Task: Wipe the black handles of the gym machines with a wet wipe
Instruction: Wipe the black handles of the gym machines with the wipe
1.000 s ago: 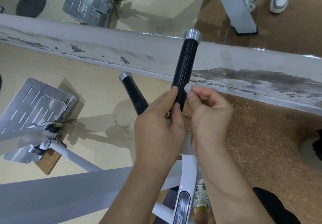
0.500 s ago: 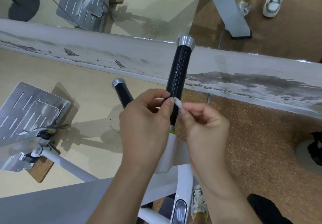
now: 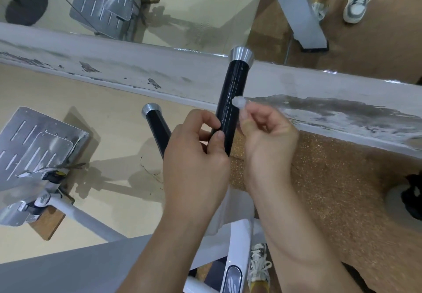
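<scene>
A black handle point(image 3: 234, 92) with a silver end cap points up in the middle of the view, glossy and streaked as if damp. My left hand point(image 3: 196, 155) curls against its lower part, fingertips on the left side. My right hand point(image 3: 269, 137) pinches a small balled-up wet wipe point(image 3: 238, 101) and presses it to the handle's right side, about halfway up. A second black handle point(image 3: 157, 128) with a silver cap stands lower left, partly hidden behind my left hand.
A worn white ledge point(image 3: 114, 73) runs across, with a mirror above it. A metal footplate point(image 3: 34, 146) lies at the left, the white machine frame point(image 3: 235, 258) below. Another person's shoes point(image 3: 356, 2) stand at top right. My own shoe point(image 3: 259, 267) shows at the bottom.
My right hand has slid the wipe a little up the handle's right side. My left hand has loosened and shifted on the handle's lower part. The view has tilted slightly.
</scene>
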Demonstrator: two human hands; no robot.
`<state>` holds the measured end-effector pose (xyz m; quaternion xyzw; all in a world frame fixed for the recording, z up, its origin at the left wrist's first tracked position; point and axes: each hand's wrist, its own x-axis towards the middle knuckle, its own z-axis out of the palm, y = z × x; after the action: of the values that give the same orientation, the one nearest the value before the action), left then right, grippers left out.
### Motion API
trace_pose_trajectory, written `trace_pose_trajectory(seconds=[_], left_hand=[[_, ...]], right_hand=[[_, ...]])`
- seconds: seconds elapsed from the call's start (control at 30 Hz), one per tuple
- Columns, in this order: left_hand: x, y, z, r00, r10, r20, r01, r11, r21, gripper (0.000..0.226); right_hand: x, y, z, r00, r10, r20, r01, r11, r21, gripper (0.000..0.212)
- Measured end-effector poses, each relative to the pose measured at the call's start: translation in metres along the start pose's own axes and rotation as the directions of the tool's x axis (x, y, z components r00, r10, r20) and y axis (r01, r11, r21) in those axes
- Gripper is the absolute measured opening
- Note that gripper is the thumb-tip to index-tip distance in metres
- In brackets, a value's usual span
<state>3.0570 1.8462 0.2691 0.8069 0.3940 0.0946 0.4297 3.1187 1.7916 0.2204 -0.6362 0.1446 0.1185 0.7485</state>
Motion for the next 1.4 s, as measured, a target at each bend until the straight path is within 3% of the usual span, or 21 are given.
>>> trace_pose_trajectory(seconds=[0.1,0.27,0.43,0.53,0.73,0.83,1.03,1.27,1.4], left_hand=[[0.001,0.002,-0.001,1.0,-0.004,0.03,0.004,1.0,-0.003,0.019],[0.008,0.009,0.001,0.992,-0.079,0.099,0.082,0.996,-0.028,0.019],[0.023,0.019,0.01,0.992,0.003,0.126,-0.018,0.993,0.118,0.026],[0.025,0.019,0.015,0.986,0.077,0.149,-0.119,0.946,0.303,0.037],[0.03,0.021,0.013,0.976,0.116,0.184,-0.18,0.905,0.385,0.034],[0.033,0.023,0.014,0.975,0.118,0.19,-0.183,0.906,0.381,0.035],[0.032,0.02,0.023,0.978,0.161,0.133,-0.204,0.873,0.444,0.047],[0.033,0.018,0.025,0.979,0.171,0.112,-0.203,0.876,0.437,0.049],[0.033,0.017,0.024,0.977,0.182,0.108,-0.211,0.874,0.437,0.05]], right_hand=[[-0.024,-0.004,-0.015,0.99,-0.066,0.128,0.082,0.989,-0.124,0.023],[0.021,-0.01,0.007,0.998,-0.057,-0.011,0.054,0.987,-0.152,0.028],[0.005,-0.004,-0.003,0.995,-0.075,0.069,0.083,0.99,-0.116,0.025],[0.024,-0.011,0.005,0.991,-0.131,0.039,0.136,0.966,-0.219,0.026],[0.047,-0.01,0.014,0.992,-0.123,0.0,0.121,0.979,-0.161,0.014],[0.042,-0.011,0.009,0.999,-0.034,0.042,0.04,0.988,-0.146,0.011],[0.086,-0.023,0.032,0.985,0.163,-0.057,-0.154,0.978,0.142,0.009],[0.078,-0.023,0.021,0.912,0.396,0.103,-0.409,0.891,0.198,0.015],[0.093,-0.024,0.029,0.785,0.524,0.329,-0.606,0.761,0.234,0.023]])
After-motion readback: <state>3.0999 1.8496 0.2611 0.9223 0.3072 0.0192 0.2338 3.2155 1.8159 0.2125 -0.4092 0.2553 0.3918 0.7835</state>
